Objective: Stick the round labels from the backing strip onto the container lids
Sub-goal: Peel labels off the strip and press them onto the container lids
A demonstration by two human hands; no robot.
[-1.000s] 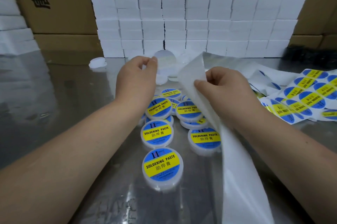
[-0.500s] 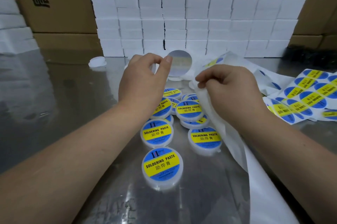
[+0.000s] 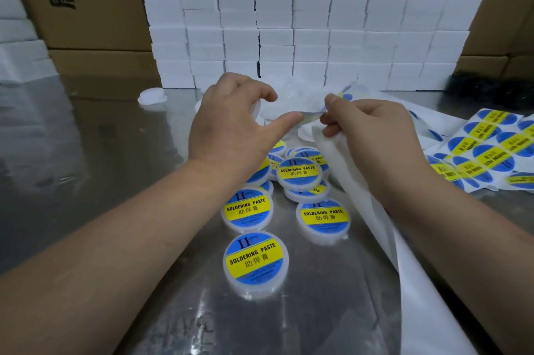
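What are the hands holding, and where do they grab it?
The right hand pinches a round label by its edge and grips the backing strip near its top end. The left hand seems to hold a white container at its rim.

Left hand [image 3: 231, 126], right hand [image 3: 375, 138] (both curled)

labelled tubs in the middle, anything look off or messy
The labelled tubs are heaped, with several overlapping and tilted instead of lying flat. One bare lid sits alone at the far left. Nothing looks spilled or damaged.
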